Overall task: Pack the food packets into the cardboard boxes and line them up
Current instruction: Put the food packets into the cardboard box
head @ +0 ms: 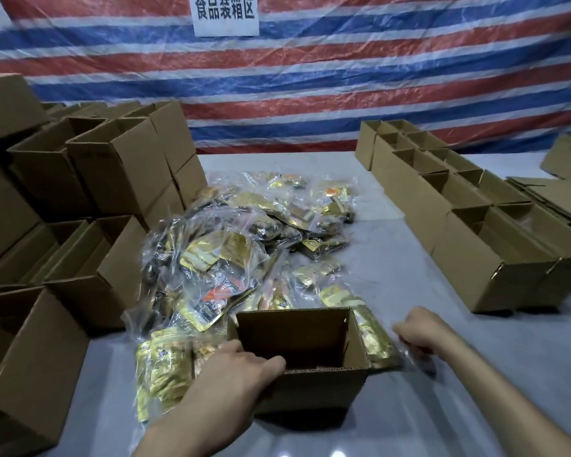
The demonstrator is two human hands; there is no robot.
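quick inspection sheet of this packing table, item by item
surface: grey table
job's things: open cardboard box at the front, no packet seen inside; pile of food packets behind and left of it; rows of open boxes at right; stacked boxes at left
clutter: flattened cardboard at far right
grippers: left hand holds the front box's near left corner; right hand is curled by a packet right of that box, grip lost in blur
cables: nothing seen
surroundings: striped tarp with a white sign
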